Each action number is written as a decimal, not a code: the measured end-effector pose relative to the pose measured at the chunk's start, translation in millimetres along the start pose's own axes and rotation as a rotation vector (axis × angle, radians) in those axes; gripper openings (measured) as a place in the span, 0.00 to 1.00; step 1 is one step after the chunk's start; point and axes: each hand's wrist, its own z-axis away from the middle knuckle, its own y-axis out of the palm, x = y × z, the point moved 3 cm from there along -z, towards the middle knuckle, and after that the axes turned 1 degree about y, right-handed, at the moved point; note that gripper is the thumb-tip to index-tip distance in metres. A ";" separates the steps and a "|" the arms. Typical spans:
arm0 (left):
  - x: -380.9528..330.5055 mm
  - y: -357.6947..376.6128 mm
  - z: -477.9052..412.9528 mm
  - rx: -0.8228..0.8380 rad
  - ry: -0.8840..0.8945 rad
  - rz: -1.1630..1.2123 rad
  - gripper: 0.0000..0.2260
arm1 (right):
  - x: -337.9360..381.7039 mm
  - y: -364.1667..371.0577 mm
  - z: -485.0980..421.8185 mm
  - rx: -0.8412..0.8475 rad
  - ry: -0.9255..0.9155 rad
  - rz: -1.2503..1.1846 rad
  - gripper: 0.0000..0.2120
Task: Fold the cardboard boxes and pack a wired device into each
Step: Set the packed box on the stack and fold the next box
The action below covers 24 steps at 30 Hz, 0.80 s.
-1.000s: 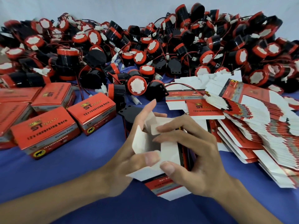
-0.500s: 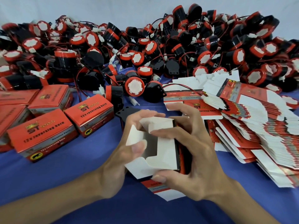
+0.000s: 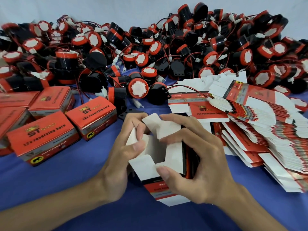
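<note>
Presently the box [image 3: 168, 130] sits between both grips, open end facing up: left hand [image 3: 120, 155] pinches its left wall, right hand [image 3: 205, 164] pinches the right flaps. Nearest wired device [image 3: 138, 88] lies beyond, closer to the left grip.

"12v reversing horn" on folded box [image 3: 90, 117]

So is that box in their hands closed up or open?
Open. The box held by the left hand and right hand has white flaps standing apart, its hollow showing.
</note>
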 end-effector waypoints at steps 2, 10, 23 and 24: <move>-1.5 -1.3 0.1 -0.020 0.004 0.018 0.11 | 1.1 0.5 -0.1 0.003 -0.012 -0.017 0.21; -2.4 0.8 0.7 0.049 -0.036 0.118 0.26 | -0.8 -2.4 -1.7 0.020 0.020 -0.037 0.21; 8.4 -0.9 -2.7 0.022 -0.018 0.040 0.25 | 1.1 -1.5 -3.4 0.040 0.001 0.064 0.25; 8.0 0.2 -2.6 0.032 -0.014 0.034 0.23 | 0.9 -1.6 -3.4 0.040 0.001 0.061 0.24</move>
